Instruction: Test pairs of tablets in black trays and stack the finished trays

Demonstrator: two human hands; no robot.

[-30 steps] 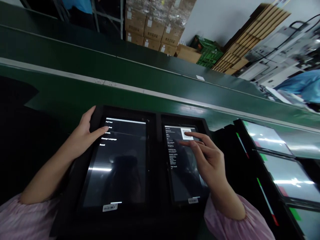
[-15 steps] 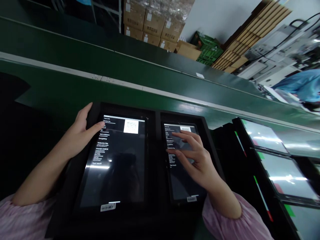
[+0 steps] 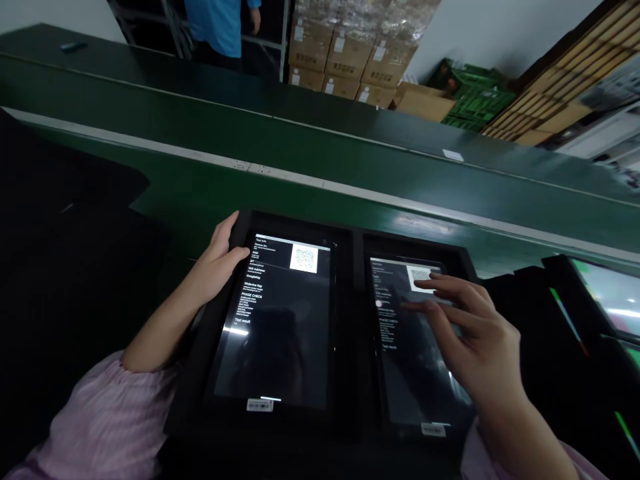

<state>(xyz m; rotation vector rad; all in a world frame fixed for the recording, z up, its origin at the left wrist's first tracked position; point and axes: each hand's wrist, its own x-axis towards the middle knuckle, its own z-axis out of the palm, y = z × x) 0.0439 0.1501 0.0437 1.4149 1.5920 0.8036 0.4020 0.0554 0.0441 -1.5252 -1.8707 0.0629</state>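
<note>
Two black tablets lie side by side in a black tray point(image 3: 350, 233) in front of me. The left tablet point(image 3: 280, 327) shows a text list and a QR code. My left hand point(image 3: 215, 267) rests on its upper left corner, thumb on the screen's edge, fingers over the tray rim. The right tablet point(image 3: 410, 347) shows a similar screen. My right hand point(image 3: 470, 333) hovers over it with fingers spread, the fingertips at or just above the glass near its QR code. Neither hand holds anything.
A green conveyor belt point(image 3: 350, 167) runs across behind the tray. More lit tablets point(image 3: 605, 293) sit in trays at the right. Stacked cardboard boxes point(image 3: 345, 53) and green crates point(image 3: 470, 100) stand beyond the belt, and a person in blue point(image 3: 220, 27) stands at the back.
The left tablet's screen changed from a short menu to an info page with a QR code. My left thumb drew back to the edge. The view shifted left, and my right fingers spread.
</note>
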